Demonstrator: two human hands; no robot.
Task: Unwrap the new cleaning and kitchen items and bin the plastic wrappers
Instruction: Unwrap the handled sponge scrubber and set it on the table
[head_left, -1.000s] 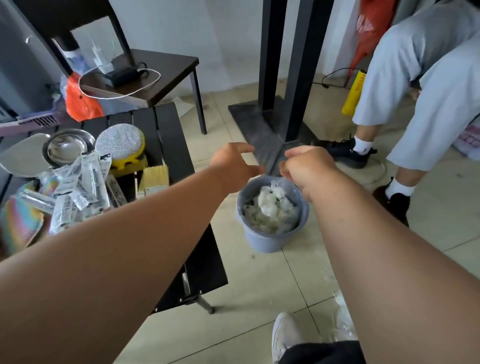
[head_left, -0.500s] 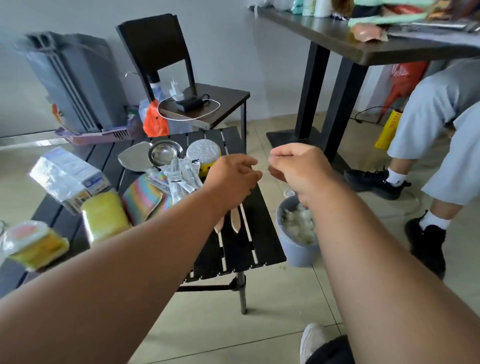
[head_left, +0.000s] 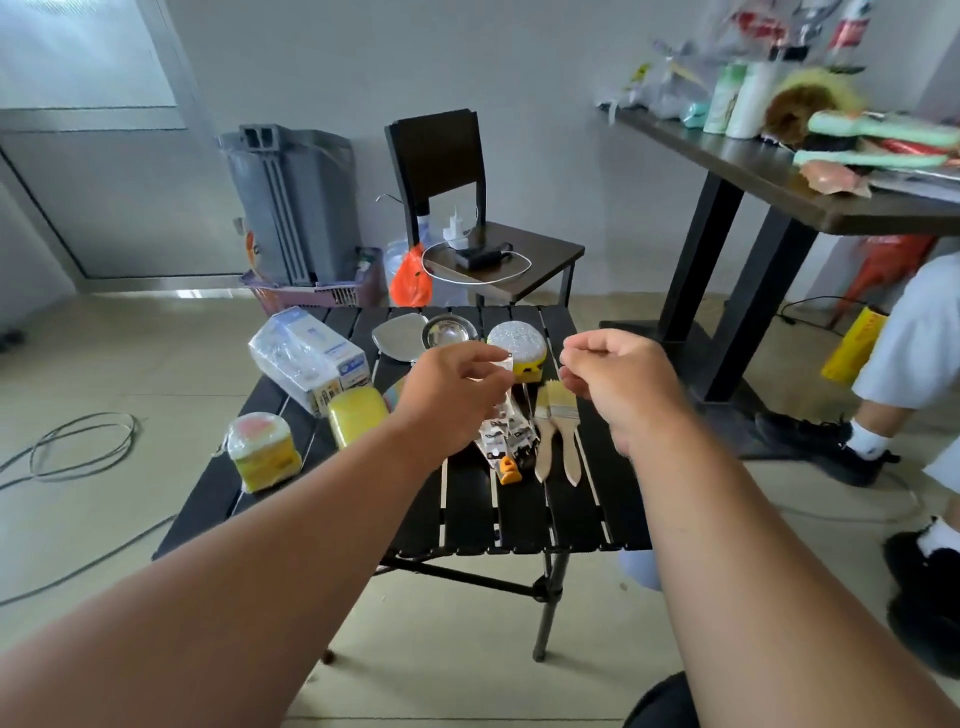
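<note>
A: How are the hands held?

B: Both are raised above the black slatted table (head_left: 467, 519). The left hand (head_left: 447, 395) is curled, and a small clear wrapped packet (head_left: 505, 364) is pinched at its fingertips. The right hand (head_left: 613, 379) is loosely curled with thumb and forefinger together; whether anything is held there cannot be told.

A: Where are the items laid?

B: A wrapped yellow sponge (head_left: 262, 449) is set at the left edge, a bare yellow sponge (head_left: 357, 415) just beside it, and a wrapped box (head_left: 309, 358) toward the far left corner. A steel bowl (head_left: 449, 332) and a glittery scrubber (head_left: 517, 343) are placed along the far edge. Two wooden-handled brushes (head_left: 556, 431) are laid near the middle, beside a heap of printed packets (head_left: 501, 436).

A: And the bin?

B: A grey-blue bin (head_left: 641, 566) is seen below the table's near right corner, mostly hidden by the right forearm.
</note>
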